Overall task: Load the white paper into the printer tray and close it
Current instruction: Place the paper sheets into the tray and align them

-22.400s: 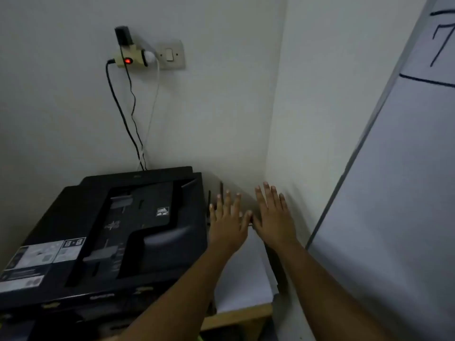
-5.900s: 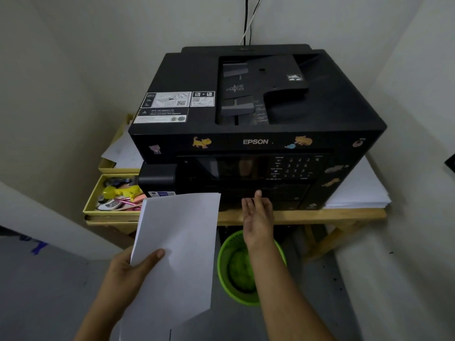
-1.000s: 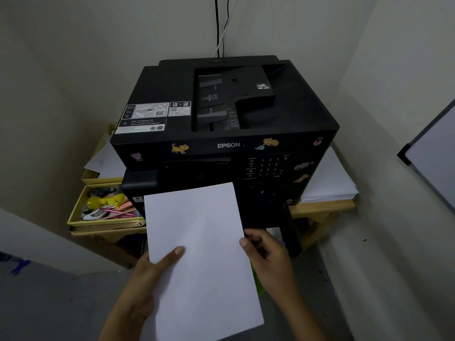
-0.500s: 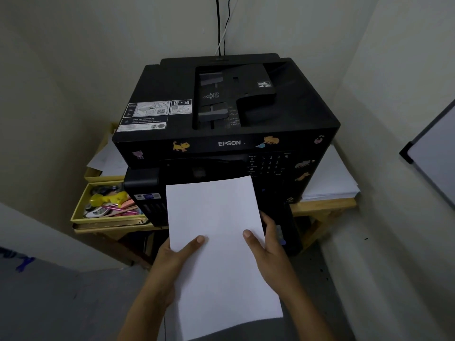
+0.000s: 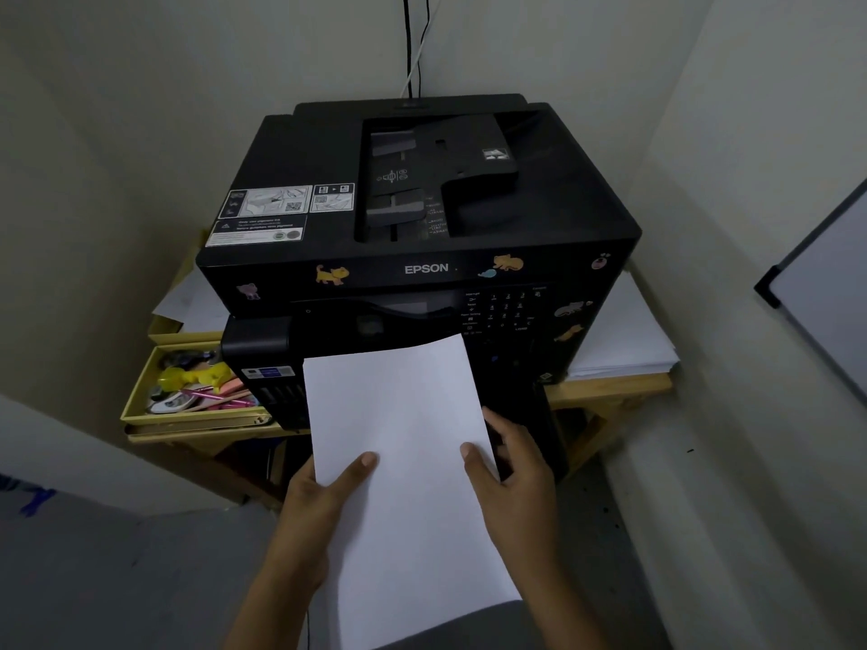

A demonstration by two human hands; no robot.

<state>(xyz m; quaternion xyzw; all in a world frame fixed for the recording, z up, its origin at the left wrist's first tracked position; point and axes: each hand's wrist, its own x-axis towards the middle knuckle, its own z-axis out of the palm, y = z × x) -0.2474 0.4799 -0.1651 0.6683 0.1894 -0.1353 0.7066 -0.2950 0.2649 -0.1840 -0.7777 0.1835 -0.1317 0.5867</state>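
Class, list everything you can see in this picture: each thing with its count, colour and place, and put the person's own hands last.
printer: one, black, on the wooden table in the corner.
white paper: one held batch, white, in front of the printer's lower front.
paper stack: one, white, on the table right of the printer.
loose sheets: a few, white, left of the printer, behind the tray.
yellow tray: one, yellow, left of the printer, full of small stationery.
wooden table: one, light wood, under the printer.
cables: two, one black and one white, on the wall behind.
whiteboard: one, white with a dark frame, far right.
left hand: holds the paper's left edge.
right hand: holds the paper's right edge.
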